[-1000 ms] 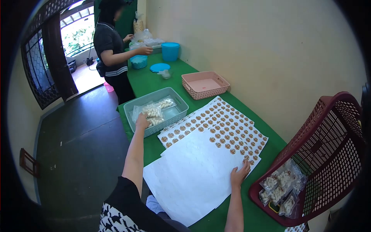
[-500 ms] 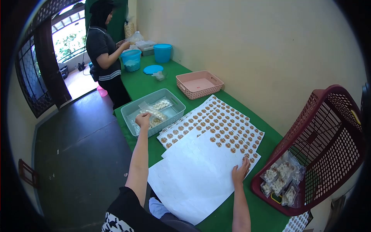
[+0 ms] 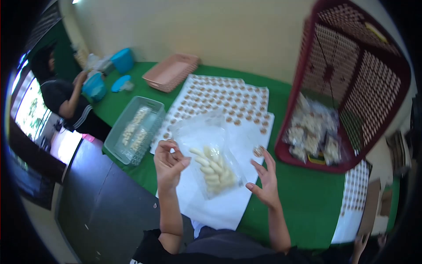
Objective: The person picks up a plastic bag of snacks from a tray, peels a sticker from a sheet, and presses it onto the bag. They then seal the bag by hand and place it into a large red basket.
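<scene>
Clear plastic bag (image 3: 214, 169) showed mid-frame between the loosely curled left hand (image 3: 169, 169) and spread right hand (image 3: 267, 187), sticker (image 3: 258, 151) at its fingertip.

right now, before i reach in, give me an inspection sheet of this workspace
surface: green tabletop, partly under overlapping sticker sheets
job's things: clear bag of pale, elongated pieces; round sticker at the right hand's fingertips; more bags in maroon basket and pale green tray
clutter: pink basket, blue bucket
hands: left hand beside the bag, contact unclear; right hand spread
cables: nothing seen on the tabletop
surroundings: co-worker at left; another person's hand at lower right
</scene>
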Available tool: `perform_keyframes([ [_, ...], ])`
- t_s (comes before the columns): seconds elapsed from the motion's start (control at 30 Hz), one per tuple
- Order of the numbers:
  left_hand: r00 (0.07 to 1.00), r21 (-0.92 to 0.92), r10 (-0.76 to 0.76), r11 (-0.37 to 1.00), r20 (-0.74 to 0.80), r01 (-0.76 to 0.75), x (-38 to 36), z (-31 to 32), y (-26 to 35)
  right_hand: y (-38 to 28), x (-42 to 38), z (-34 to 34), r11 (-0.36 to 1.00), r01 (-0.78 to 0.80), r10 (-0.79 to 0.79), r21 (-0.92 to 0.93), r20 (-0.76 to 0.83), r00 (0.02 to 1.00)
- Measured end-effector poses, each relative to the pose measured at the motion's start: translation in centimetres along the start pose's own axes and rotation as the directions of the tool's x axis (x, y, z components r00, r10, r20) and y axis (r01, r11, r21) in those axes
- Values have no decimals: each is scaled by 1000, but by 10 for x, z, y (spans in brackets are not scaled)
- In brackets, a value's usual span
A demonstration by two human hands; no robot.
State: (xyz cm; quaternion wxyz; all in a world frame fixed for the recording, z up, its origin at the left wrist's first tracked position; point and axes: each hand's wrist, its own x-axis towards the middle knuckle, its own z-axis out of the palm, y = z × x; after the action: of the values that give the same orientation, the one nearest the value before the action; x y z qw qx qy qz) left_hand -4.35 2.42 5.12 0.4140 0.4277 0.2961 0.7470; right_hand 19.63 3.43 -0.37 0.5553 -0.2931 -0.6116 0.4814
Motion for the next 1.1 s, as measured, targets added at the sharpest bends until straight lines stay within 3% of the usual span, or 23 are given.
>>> perform_keyframes([
  [0.07,996,-219,-90,972,-20,84,-19,23,-12,-14,-17,-8,878,-258,233,404,109,966],
  [0.13,991,-167,-136,977,5,135,-34,32,-25,-24,-34,-17,816,-264,203,515,173,964],
  [0.2,979,-184,-199,961,45,204,-45,47,-32,-32,-48,-17,876,-260,249,406,80,965],
  [0.27,934,-216,-352,909,64,357,-53,69,-38,-29,-55,-13,954,-173,199,245,-85,976],
  [0.33,909,-172,-373,899,187,404,-63,79,-54,-28,-56,-17,959,-136,176,248,-146,973],
  [0.4,802,43,-496,858,331,513,-72,73,-67,-29,-54,-19,965,-94,145,244,-199,969],
  [0.5,771,115,-591,805,236,582,-68,92,-64,-35,-49,-25,987,-75,102,143,-192,976],
  [0.57,828,86,-522,852,205,516,-53,101,-57,-37,-43,-32,993,-90,111,80,-314,943],
  [0.6,873,63,-456,890,174,452,-44,103,-55,-38,-38,-36,995,-76,94,72,-300,949],
  [0.67,891,61,-425,905,160,421,-30,104,-54,-42,-26,-44,999,-32,30,2,-434,900],
  [0.7,893,147,-400,915,206,376,-23,105,-54,-45,-18,-44,1000,12,-5,12,-487,873],
  [0.73,892,229,-376,918,253,322,-16,106,-54,-49,-12,-44,999,36,-32,1,-473,881],
  [0.87,891,182,-307,949,334,258,9,115,-65,-63,15,-46,989,150,-142,-20,-460,876],
  [0.93,878,28,-341,936,336,352,14,131,-64,-61,27,-49,958,282,-222,57,-478,850],
  [1.0,878,9,-337,935,340,355,18,139,-70,-64,37,-50,953,299,-244,46,-466,850],
  [1.07,864,127,-350,937,362,327,20,142,-80,-62,43,-50,930,365,-348,-43,-423,837],
  [1.1,847,121,-380,925,371,361,19,138,-88,-55,40,-54,944,321,-326,-80,-383,864],
])
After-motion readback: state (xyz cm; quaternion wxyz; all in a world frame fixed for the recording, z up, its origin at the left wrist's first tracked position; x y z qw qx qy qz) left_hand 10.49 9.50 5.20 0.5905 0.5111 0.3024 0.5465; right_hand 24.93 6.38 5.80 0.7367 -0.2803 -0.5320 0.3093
